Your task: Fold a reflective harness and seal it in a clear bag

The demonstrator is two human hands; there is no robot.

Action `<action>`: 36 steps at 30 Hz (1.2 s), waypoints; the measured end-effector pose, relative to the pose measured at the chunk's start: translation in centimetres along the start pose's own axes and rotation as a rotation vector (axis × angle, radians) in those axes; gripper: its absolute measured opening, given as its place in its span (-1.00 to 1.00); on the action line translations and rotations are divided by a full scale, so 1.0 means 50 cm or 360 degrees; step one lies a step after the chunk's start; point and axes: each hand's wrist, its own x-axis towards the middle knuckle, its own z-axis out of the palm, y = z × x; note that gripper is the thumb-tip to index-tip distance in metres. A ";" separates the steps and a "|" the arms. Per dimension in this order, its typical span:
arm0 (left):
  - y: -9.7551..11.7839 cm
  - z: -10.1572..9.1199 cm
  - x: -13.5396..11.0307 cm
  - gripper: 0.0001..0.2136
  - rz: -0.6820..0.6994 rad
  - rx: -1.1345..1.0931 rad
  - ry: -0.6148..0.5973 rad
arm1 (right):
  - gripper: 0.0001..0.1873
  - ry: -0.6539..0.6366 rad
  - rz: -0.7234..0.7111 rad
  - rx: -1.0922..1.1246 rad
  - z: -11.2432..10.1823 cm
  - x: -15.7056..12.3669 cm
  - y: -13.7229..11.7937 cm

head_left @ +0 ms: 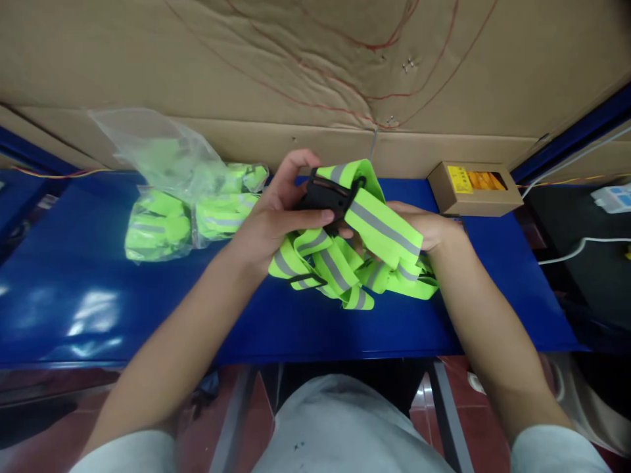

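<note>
Bunched neon-yellow straps with grey reflective stripes, a reflective harness by the look of them [338,263], hang and lie in folds over the blue table in the middle of the view. My left hand [283,210] is closed on a black buckle [325,197] fixed to the strap, thumb across its front. Behind the straps, my right hand [414,223] reaches in from the right; its fingers are mostly hidden by the webbing, so how they grip does not show. A strap loop arches above the buckle.
On the blue table [172,315], clear plastic bags [158,226] of the same neon straps lie to the left. A cardboard box [480,200] with an orange item in its window stands at the back right. Behind rises a cardboard wall [246,66]; white cables [582,246] run at right.
</note>
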 end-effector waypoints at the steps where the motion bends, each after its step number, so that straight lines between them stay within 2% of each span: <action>1: -0.011 -0.014 0.002 -0.42 0.0010 -0.0037 0.0030 | -0.37 -0.0012 0.0010 0.0071 0.001 -0.011 0.005; 3: -0.027 -0.035 0.004 -0.45 0.0037 -0.0098 0.0094 | -0.32 -0.0024 0.0040 0.0204 0.004 -0.028 0.017; 5: -0.032 -0.048 0.004 -0.46 0.0100 -0.0136 0.0178 | -0.37 -0.0095 0.0050 0.0230 0.009 -0.039 0.029; 8: -0.024 -0.064 -0.001 -0.48 0.0225 -0.0170 0.0356 | -0.09 -0.0337 0.0004 0.0092 0.013 -0.056 0.028; 10: -0.014 -0.076 -0.006 -0.50 0.0317 -0.0208 0.0486 | -0.09 -0.0360 0.0006 -0.0098 0.012 -0.072 0.012; 11: -0.008 -0.082 -0.008 -0.51 0.0358 -0.0235 0.0553 | -0.14 -0.0286 0.0044 -0.0238 0.012 -0.080 0.003; 13: 0.004 -0.092 -0.013 -0.54 0.0407 -0.0302 0.0689 | -0.28 0.0015 0.0143 -0.0622 0.012 -0.094 -0.012; 15: 0.019 -0.098 -0.017 -0.60 0.0375 -0.0395 0.0820 | -0.48 0.0436 0.0170 -0.1107 0.014 -0.098 -0.017; 19: 0.047 -0.096 -0.024 -0.72 0.0229 -0.0564 0.0995 | -0.72 0.1285 0.0012 -0.2061 0.019 -0.076 -0.005; 21: 0.057 -0.097 -0.032 -0.72 0.0232 -0.0488 0.0952 | -0.73 0.1614 -0.0104 -0.2351 0.011 -0.063 -0.005; 23: 0.061 -0.102 -0.044 -0.70 0.0266 -0.0285 0.0820 | -0.68 0.1787 -0.0223 -0.2430 -0.008 -0.055 -0.014; 24: 0.060 -0.108 -0.051 -0.69 0.0279 -0.0172 0.0763 | -0.66 0.1797 -0.0285 -0.2412 -0.021 -0.053 -0.022; 26: 0.052 -0.125 -0.065 -0.67 0.0238 -0.0024 0.0730 | -0.61 0.1668 -0.0408 -0.2341 -0.049 -0.054 -0.041; 28: 0.037 -0.148 -0.080 -0.68 0.0139 0.0005 0.0691 | -0.58 0.1514 -0.0494 -0.2289 -0.074 -0.054 -0.057; 29: 0.028 -0.161 -0.088 -0.67 0.0059 0.0013 0.0612 | -0.58 0.1511 -0.0508 -0.2291 -0.083 -0.054 -0.062; 33: -0.005 -0.194 -0.119 -0.49 -0.0292 0.0082 0.0040 | -0.63 0.1745 -0.0575 -0.2328 -0.108 -0.046 -0.062; 36: -0.019 -0.193 -0.137 -0.65 -0.0426 0.0208 -0.0036 | -0.66 0.1776 -0.0742 -0.2224 -0.120 -0.040 -0.050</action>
